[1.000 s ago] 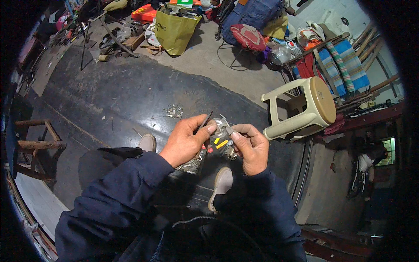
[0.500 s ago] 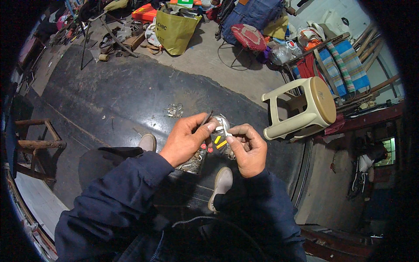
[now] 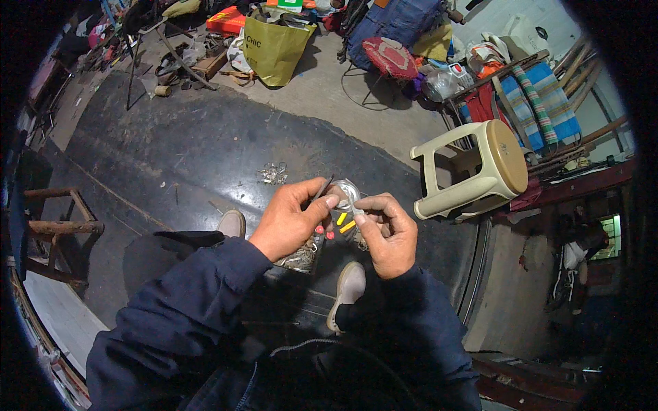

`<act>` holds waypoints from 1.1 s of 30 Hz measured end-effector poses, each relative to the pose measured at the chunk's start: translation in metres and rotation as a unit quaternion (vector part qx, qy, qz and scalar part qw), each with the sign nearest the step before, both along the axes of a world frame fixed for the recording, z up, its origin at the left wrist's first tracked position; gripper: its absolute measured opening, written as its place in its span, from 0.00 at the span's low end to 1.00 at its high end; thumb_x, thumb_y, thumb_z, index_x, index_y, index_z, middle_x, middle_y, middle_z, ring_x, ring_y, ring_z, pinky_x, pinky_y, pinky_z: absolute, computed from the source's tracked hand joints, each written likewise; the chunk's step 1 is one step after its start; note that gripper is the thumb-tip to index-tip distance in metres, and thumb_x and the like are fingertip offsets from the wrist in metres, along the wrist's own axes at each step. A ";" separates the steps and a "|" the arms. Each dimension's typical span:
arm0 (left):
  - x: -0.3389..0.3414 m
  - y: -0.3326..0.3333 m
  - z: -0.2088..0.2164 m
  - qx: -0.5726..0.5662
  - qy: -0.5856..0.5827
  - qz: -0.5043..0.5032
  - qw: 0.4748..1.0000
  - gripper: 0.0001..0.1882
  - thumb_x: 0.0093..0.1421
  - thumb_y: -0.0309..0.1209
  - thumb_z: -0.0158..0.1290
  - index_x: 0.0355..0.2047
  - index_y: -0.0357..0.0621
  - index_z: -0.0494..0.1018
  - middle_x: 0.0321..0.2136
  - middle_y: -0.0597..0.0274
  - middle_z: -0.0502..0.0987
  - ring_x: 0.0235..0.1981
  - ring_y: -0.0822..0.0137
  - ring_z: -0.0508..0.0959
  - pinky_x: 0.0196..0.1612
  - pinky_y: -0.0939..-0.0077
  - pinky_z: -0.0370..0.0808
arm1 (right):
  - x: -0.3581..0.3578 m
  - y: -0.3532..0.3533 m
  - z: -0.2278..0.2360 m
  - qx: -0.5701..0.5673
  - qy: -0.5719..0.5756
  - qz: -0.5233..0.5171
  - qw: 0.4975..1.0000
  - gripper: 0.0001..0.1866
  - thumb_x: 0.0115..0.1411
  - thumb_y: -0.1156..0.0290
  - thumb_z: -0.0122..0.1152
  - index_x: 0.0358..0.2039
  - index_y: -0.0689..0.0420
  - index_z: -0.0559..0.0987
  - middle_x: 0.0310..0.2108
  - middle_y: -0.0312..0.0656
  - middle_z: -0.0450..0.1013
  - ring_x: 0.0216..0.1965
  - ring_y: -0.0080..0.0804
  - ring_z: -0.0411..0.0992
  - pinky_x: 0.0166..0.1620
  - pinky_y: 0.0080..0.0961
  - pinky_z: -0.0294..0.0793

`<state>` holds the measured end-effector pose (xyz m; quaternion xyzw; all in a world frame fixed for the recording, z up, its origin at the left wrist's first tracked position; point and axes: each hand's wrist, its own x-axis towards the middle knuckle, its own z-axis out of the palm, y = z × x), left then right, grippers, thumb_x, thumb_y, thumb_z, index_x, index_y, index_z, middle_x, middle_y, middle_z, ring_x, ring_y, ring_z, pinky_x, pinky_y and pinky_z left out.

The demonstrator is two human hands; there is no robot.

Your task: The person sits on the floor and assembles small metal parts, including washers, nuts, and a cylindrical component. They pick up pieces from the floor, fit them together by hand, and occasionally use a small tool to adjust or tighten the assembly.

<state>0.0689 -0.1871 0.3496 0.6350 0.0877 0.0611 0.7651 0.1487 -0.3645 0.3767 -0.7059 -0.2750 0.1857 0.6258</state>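
My left hand [image 3: 291,219] is closed, thumb against fingers, on a thin dark rod [image 3: 323,188] that points up past the fingertips. Close beside it, my right hand [image 3: 389,233] pinches a small pale piece [image 3: 357,210], partly covered by the fingertips. Behind the fingers sits a round shiny dish [image 3: 348,192]. Below and between my hands show yellow handles [image 3: 347,225] and red handle ends [image 3: 330,235], their tools mostly hidden. A container of small metal parts [image 3: 300,259] lies under my left hand. Beyond that hand is a little heap of shiny metal pieces [image 3: 273,172].
A dark mat [image 3: 185,151] covers the floor around my shoes [image 3: 351,282]. To the right lies a cream plastic stool [image 3: 473,168] on its side; a wooden frame [image 3: 62,226] stands at the left. A yellow-green bag [image 3: 279,51] and a red-topped seat [image 3: 391,58] are at the back.
My right hand has shifted very slightly left, and the pale piece in its fingers has turned, showing less white. My left hand stays nearly in place with the rod.
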 end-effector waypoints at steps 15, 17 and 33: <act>-0.001 -0.003 0.004 -0.019 0.016 0.011 1.000 0.10 0.70 0.31 0.51 0.38 0.36 0.75 0.26 0.69 0.76 0.25 0.80 0.74 0.29 0.80 0.72 | 0.000 -0.004 -0.001 0.020 0.103 0.002 0.994 0.08 0.66 0.76 0.58 0.44 0.63 0.77 0.32 0.33 0.71 0.30 0.14 0.66 0.31 0.14 0.65; -0.001 0.000 0.004 -0.003 0.022 0.005 1.000 0.12 0.70 0.33 0.52 0.43 0.36 0.77 0.30 0.68 0.78 0.28 0.77 0.77 0.33 0.80 0.75 | 0.006 -0.005 -0.002 0.026 0.139 0.008 0.990 0.08 0.67 0.73 0.58 0.43 0.62 0.77 0.31 0.34 0.71 0.28 0.15 0.66 0.29 0.16 0.65; -0.001 -0.002 0.004 0.068 0.042 0.028 0.996 0.07 0.63 0.29 0.59 0.37 0.37 0.77 0.27 0.70 0.77 0.28 0.79 0.74 0.32 0.79 0.73 | 0.014 -0.007 -0.004 0.127 0.379 -0.002 0.917 0.10 0.68 0.66 0.56 0.42 0.60 0.76 0.32 0.36 0.71 0.24 0.18 0.63 0.26 0.18 0.62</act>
